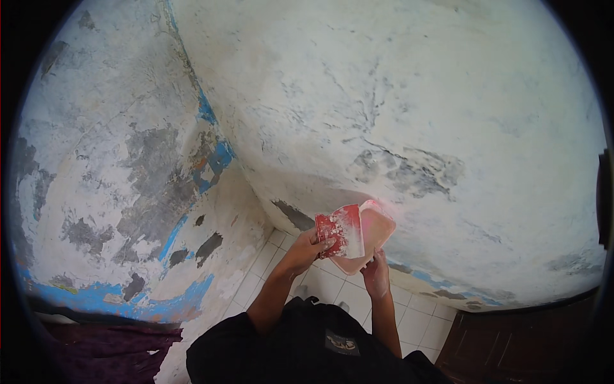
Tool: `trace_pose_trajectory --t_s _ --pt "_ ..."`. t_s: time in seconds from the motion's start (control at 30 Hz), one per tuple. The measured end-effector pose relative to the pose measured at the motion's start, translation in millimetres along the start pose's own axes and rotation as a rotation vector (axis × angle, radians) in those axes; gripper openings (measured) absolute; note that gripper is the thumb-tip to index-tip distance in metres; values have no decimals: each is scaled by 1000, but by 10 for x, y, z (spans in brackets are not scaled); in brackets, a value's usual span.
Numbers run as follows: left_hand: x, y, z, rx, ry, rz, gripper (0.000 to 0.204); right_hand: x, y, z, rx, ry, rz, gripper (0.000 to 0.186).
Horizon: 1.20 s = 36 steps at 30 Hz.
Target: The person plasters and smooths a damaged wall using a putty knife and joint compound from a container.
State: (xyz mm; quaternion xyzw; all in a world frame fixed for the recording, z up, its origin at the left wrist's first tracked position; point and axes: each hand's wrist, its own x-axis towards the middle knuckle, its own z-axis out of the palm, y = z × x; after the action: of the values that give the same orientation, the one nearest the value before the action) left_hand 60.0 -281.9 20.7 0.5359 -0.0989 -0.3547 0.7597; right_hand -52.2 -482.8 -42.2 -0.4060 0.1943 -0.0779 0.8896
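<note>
In the head view, my left hand (311,248) grips a red flat plastic scraper (330,227) crusted with white paste. The scraper is held over a pink shallow plastic tray (377,224), overlapping its left part. My right hand (376,269) holds this tray at its lower right edge, fingers partly hidden behind it. Both hands are in front of the patchy white wall (448,115).
The left wall (109,166) has flaking paint with grey and blue patches and meets the facing wall in a corner. Below are white floor tiles (416,320). A dark purple cloth (109,352) lies at lower left, a brown wooden door or panel (505,345) at lower right.
</note>
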Motion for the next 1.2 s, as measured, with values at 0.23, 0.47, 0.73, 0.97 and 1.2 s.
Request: trace_pose_trajectory --t_s 0.23,0.47,0.73,0.97,1.2 --pt "119 744 -38 42 102 315 24 78 119 74 7 6 21 52" --pt "578 1736 428 805 687 1503 51 4 151 90 -16 40 -9 44" --pt "1409 1138 817 1100 701 1473 73 -100 206 -203 27 102 28 47" --pt "801 710 648 1052 413 1348 62 -82 54 -303 9 124 -3 51" --pt "629 1608 452 688 951 1034 53 -157 18 -378 27 108 -46 50"
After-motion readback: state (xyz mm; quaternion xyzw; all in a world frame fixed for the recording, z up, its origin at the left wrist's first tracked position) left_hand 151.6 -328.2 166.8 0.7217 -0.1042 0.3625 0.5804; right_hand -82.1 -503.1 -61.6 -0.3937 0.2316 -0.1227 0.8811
